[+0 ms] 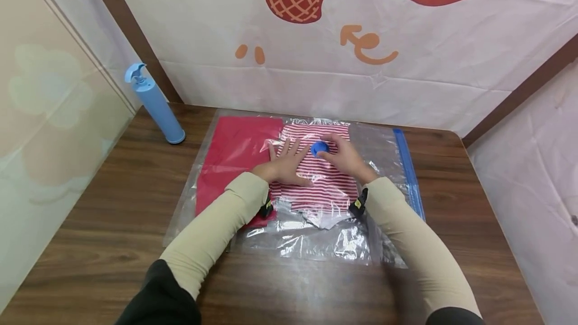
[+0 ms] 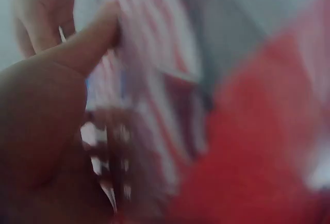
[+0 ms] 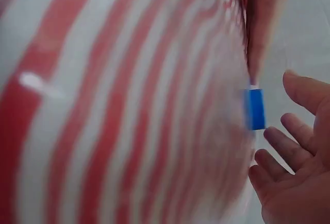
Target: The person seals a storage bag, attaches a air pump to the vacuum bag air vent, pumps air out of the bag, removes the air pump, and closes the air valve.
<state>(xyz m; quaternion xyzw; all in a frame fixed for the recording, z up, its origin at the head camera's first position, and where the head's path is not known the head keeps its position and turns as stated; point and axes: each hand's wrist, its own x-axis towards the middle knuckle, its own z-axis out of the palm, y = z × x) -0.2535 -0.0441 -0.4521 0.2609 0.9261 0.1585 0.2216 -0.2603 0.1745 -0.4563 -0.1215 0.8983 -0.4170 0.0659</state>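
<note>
Brown counter [image 1: 104, 214], near back edge: left hand [image 1: 285, 167] spread on plastic bag [image 1: 377, 147], should brace it; right hand [image 1: 346, 158], wide beside blue cap [image 1: 318, 149], should pinch squarely.

Beige sleeves [image 1: 212, 229] meet black cloth [image 1: 160, 297] higher up — yellow-marked black wrist cameras [image 1: 356, 209] below.

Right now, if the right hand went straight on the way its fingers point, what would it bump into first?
The right hand would likely meet the blue cap first; whether they touch is unclear.
</note>
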